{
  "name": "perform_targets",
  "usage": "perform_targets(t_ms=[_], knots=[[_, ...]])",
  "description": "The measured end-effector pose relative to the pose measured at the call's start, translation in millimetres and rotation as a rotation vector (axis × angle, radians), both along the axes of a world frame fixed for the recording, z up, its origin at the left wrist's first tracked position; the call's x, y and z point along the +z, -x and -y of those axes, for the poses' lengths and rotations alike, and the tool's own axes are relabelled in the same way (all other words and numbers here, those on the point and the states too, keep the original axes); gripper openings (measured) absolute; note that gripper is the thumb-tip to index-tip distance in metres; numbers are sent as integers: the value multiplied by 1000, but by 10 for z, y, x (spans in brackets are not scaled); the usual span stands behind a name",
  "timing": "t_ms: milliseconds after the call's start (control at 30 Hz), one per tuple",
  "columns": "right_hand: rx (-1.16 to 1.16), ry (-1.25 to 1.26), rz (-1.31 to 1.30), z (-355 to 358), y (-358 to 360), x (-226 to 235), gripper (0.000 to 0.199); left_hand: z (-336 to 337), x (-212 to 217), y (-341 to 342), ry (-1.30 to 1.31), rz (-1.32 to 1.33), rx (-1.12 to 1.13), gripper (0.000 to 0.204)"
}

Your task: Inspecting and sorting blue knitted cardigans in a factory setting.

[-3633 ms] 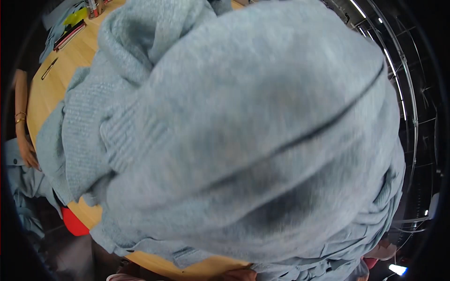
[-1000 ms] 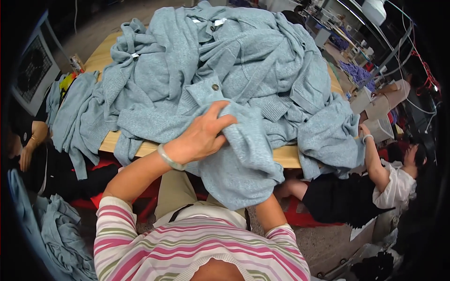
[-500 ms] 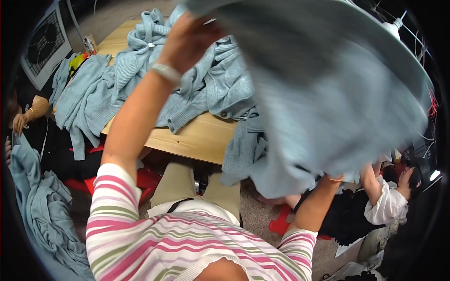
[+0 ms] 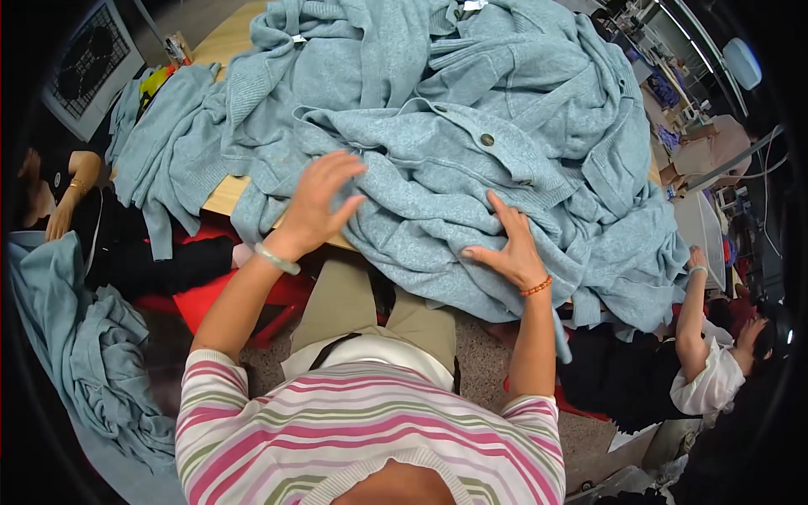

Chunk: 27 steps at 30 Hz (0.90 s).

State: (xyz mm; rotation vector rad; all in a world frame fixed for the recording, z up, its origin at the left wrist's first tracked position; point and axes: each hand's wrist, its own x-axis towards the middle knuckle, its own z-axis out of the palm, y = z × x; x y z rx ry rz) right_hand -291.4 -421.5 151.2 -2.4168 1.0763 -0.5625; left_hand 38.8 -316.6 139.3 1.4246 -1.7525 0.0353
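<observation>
A blue-grey knit cardigan (image 4: pixel 412 206) with dark buttons lies bunched at the near side of the table, its folds hanging over the front edge. My left hand (image 4: pixel 320 202), with a pale bangle at the wrist, is at the cardigan's left side, fingers spread and holding nothing; whether it touches the cloth I cannot tell. On the right part of the same cardigan my right hand (image 4: pixel 512 248) rests with thumb and fingers apart, an orange bead bracelet on its wrist. Behind it, a heap of similar knit garments (image 4: pixel 353 67) covers most of the table.
The wooden table (image 4: pixel 225 195) shows at its left edge. A co-worker's hand (image 4: pixel 59 220) is at far left, near more blue-grey garments (image 4: pixel 109 362). Another person's arm (image 4: pixel 693 316) reaches the heap at right. Red stools (image 4: pixel 202 299) stand below the table.
The garment that was raised and blurred at upper right is now down on the table's near side. Both hands have let go; the left came down toward me, the right moved up and left.
</observation>
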Motion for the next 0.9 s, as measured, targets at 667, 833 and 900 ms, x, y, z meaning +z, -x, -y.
perform_targets(t_ms=[667, 833, 900], knots=[[10, 496, 94, -529, 134, 170, 27, 415, 215, 344, -531, 350, -330, 70], [67, 270, 180, -626, 190, 28, 32, 307, 89, 364, -364, 431, -342, 25], [19, 231, 154, -657, 274, -25, 31, 188, 203, 405, -285, 341, -441, 15]])
